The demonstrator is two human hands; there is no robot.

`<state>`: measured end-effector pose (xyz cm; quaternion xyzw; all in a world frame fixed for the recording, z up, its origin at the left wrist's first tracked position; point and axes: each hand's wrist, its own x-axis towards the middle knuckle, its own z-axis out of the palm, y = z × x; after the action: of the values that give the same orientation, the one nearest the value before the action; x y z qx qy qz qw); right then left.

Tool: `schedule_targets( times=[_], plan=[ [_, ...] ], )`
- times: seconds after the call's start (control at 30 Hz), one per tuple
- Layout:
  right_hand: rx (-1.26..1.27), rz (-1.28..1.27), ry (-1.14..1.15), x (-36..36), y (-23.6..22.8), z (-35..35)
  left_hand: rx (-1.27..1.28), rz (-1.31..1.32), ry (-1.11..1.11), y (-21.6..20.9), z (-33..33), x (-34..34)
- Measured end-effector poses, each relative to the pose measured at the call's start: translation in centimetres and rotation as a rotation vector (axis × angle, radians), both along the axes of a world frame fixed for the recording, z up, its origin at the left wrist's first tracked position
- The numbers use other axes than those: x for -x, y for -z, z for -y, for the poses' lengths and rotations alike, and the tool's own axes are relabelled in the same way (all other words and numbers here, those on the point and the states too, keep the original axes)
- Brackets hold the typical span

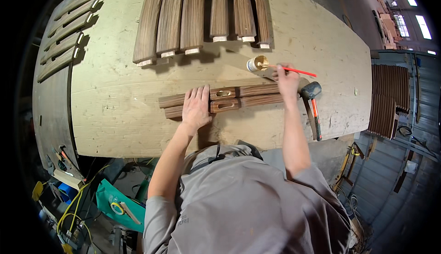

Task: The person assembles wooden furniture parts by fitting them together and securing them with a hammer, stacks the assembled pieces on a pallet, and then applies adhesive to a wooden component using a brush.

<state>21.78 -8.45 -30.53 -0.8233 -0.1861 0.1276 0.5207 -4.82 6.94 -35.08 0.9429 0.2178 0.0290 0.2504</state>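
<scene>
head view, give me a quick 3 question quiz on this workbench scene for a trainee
1. True or false: the left hand lies flat on the two slotted wooden pieces.
2. What does the right hand hold? A) the mallet B) a red-handled brush C) a curved slat
3. Fill in: the brush has its tip in the small ____, which stands on the workbench.

Key
1. True.
2. B. The mallet lies on the bench beside that hand, and the curved slats lie at the far side.
3. Jar.
</scene>
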Motion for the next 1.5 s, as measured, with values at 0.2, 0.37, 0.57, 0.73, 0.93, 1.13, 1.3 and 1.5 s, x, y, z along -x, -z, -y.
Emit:
schedule_targets(
  times=[0.2,0.37,0.57,0.73,0.93,1.13,1.3,1.5],
  plan=[
    [-0.293,-0.391,0.189,-2.0,2.5,1.1,0.005,0.068,-0.036,0.2,0.4,0.1],
    [-0.591,-0.794,0.38,-3.2,3.9,3.8,-0.01,0.078,-0.043,0.8,0.4,0.0],
    [-0.573,-0.74,0.208,5.2,-0.1,5.5,-0.055,0.089,-0.053,0.9,0.5,0.4],
    [-0.422,-0.622,0.049,11.0,-0.8,4.6,-0.047,0.071,-0.003,0.6,0.2,0.7],
    [-0.268,-0.465,-0.086,12.0,0.3,3.7,-0.048,0.024,0.008,0.5,0.0,0.8],
    [0.002,-0.006,-0.367,13.6,-1.0,2.7,-0.061,0.077,-0.015,1.2,0.1,0.8],
    [0.142,0.178,-0.684,14.5,-3.9,0.3,-0.04,0.092,-0.008,1.3,0.1,1.0],
    [0.315,0.505,-0.891,13.5,-6.6,-1.1,-0.021,0.149,-0.058,1.4,0.3,1.0]
  ],
)
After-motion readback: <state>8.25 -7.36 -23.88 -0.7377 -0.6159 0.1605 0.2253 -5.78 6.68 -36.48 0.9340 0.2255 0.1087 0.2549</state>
